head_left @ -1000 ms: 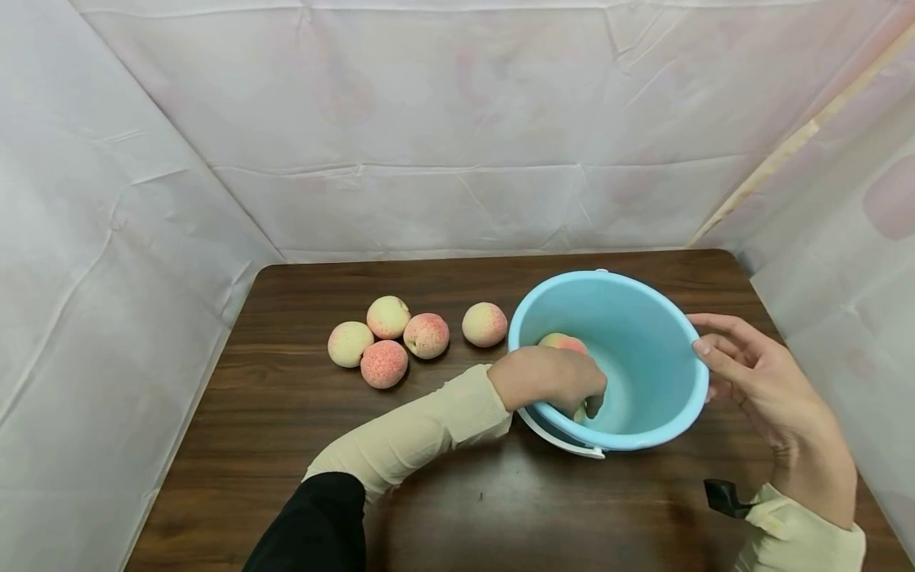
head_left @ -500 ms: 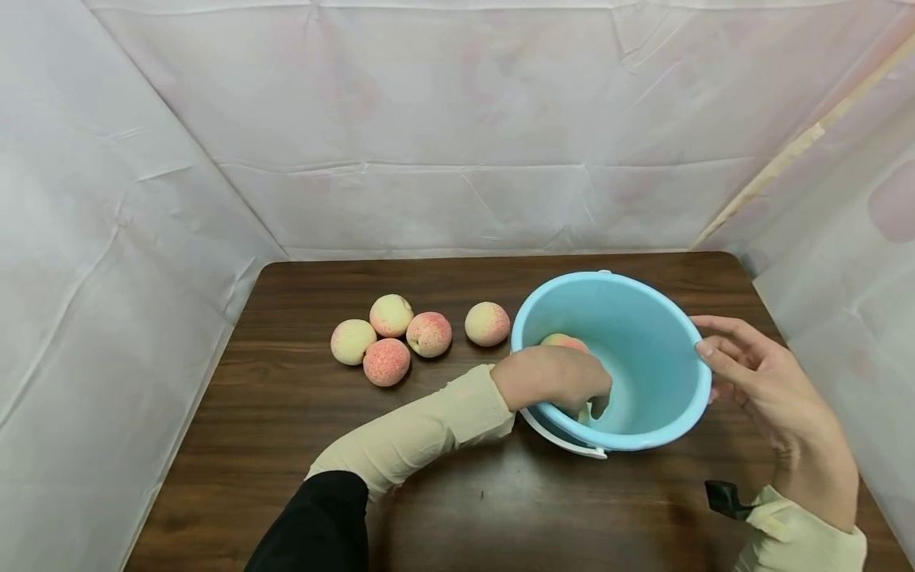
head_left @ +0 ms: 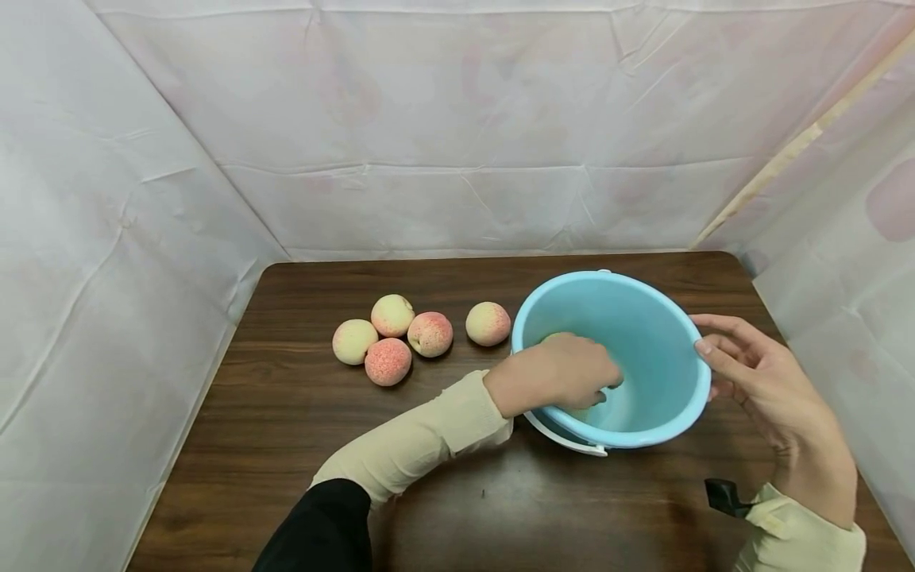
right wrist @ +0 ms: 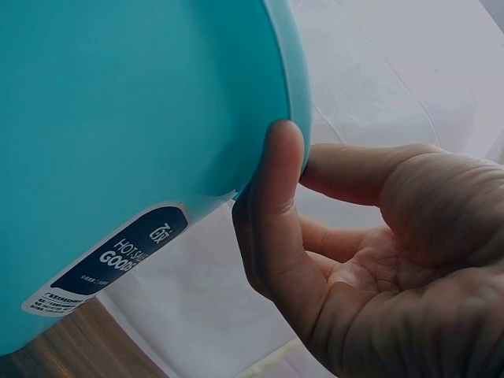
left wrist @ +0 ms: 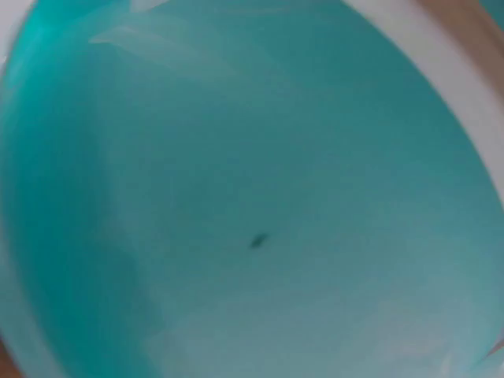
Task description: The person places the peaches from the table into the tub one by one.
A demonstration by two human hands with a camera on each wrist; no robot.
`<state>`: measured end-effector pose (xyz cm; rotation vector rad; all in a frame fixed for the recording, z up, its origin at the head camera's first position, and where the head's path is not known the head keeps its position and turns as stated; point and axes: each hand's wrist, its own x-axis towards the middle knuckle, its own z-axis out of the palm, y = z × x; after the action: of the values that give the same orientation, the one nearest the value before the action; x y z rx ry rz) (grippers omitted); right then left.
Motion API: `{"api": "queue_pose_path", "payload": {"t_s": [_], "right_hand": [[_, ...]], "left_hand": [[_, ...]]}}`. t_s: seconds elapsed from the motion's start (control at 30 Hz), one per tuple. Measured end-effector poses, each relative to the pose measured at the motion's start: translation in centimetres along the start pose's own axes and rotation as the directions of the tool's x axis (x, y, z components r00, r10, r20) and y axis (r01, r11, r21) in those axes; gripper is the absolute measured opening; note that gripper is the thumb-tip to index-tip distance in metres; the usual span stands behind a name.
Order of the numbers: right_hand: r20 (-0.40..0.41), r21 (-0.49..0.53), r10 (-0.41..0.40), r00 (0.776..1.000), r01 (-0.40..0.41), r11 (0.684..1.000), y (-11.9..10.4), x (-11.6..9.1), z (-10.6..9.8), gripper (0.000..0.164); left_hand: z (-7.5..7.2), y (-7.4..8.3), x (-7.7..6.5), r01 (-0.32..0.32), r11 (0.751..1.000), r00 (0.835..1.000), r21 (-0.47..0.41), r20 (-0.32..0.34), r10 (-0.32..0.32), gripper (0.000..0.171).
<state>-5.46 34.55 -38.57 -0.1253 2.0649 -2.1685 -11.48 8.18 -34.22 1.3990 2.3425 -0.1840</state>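
Observation:
A light blue bucket stands on the table's right side, its white handle hanging down at the front. My left hand reaches over the near-left rim into it, fingers bent downward. Just behind the knuckles, a sliver of a peach shows inside; a pale patch lies below the hand. Whether the fingers hold anything is hidden. My right hand pinches the right rim between thumb and fingers, plain also in the right wrist view. The bucket's wall fills the left wrist view.
Left of the bucket, a lone peach lies close by. Several more peaches cluster farther left on the dark wooden table. White sheeting encloses the back and both sides.
My left hand has risen slightly and shifted right inside the bucket, covering more of the peach behind it. The right hand keeps its hold on the rim.

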Motion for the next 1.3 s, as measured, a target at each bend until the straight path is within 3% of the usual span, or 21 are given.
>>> {"api": "queue_pose_path", "payload": {"t_s": [0.17, 0.3, 0.4, 0.63, 0.93, 1.17, 1.3], "right_hand": [[-0.002, -0.01, 0.003, 1.0, -0.003, 1.0, 0.0, -0.1, 0.0, 0.041], [-0.004, -0.01, 0.007, 1.0, -0.007, 1.0, 0.0, -0.1, 0.0, 0.041], [-0.003, -0.011, 0.009, 1.0, -0.009, 1.0, 0.0, -0.1, -0.1, 0.041], [-0.005, -0.005, -0.001, 1.0, 0.001, 1.0, 0.1, -0.2, -0.2, 0.041], [-0.01, -0.007, 0.002, 1.0, -0.002, 1.0, 0.1, -0.1, -0.2, 0.041], [-0.016, -0.011, 0.007, 1.0, -0.007, 1.0, 0.0, 0.0, 0.0, 0.042], [-0.02, -0.006, 0.008, 1.0, -0.008, 1.0, 0.0, 0.0, 0.1, 0.041]], "left_hand": [[0.0, -0.1, -1.0, 0.02, 0.997, 0.984, 0.078, -0.18, -0.006, 0.028], [0.2, -0.4, -2.0, 0.057, 0.985, 0.947, 0.161, -0.32, -0.003, 0.031], [0.4, -0.8, -2.7, 0.082, 0.976, 0.901, 0.2, -0.434, 0.013, 0.031], [0.7, -2.0, -3.9, 0.147, 0.967, 0.768, 0.21, -0.641, 0.022, 0.028], [1.7, -4.1, -5.1, 0.22, 0.962, 0.653, 0.159, -0.757, -0.024, 0.029], [2.7, -6.0, -5.7, 0.356, 0.924, 0.611, 0.142, -0.783, -0.115, 0.036], [3.3, -6.8, -5.8, 0.375, 0.922, 0.588, 0.098, -0.794, -0.155, 0.034]]}}
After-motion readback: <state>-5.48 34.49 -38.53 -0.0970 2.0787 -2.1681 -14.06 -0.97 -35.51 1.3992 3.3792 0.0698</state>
